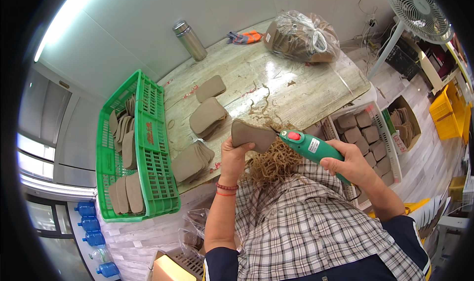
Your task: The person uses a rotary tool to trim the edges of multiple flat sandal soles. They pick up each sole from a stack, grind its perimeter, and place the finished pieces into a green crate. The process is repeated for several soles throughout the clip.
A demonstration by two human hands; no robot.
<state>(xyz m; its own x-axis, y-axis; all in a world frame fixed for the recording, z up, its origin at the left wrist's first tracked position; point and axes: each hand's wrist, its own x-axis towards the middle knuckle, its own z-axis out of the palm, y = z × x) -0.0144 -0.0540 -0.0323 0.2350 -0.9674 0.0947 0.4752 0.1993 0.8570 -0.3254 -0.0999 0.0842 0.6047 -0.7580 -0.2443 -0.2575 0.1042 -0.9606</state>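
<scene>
My left hand (236, 155) grips a flat brown pad (251, 135) with rounded corners, thumb on its face. My right hand (350, 164) is wrapped around a green handheld power tool (314, 146) with a red switch. The tool's thin dark tip meets or nearly meets the pad's right edge; contact is hard to tell. Below the pad, a heap of curly brown trimmings (276, 164) lies over my lap and the table's edge. On the table, left of my hands, are a fanned stack of pads (190, 162), a second stack (207, 114) and a further pad or thin stack (211, 88).
A green plastic crate (159, 162) holding pads stands at the table's left. At the back are a steel flask (190, 40), grey-orange gloves (244, 37) and a tied clear bag (301, 36) of brown pieces. A white crate (389, 147) of pads and a fan (420, 12) are right.
</scene>
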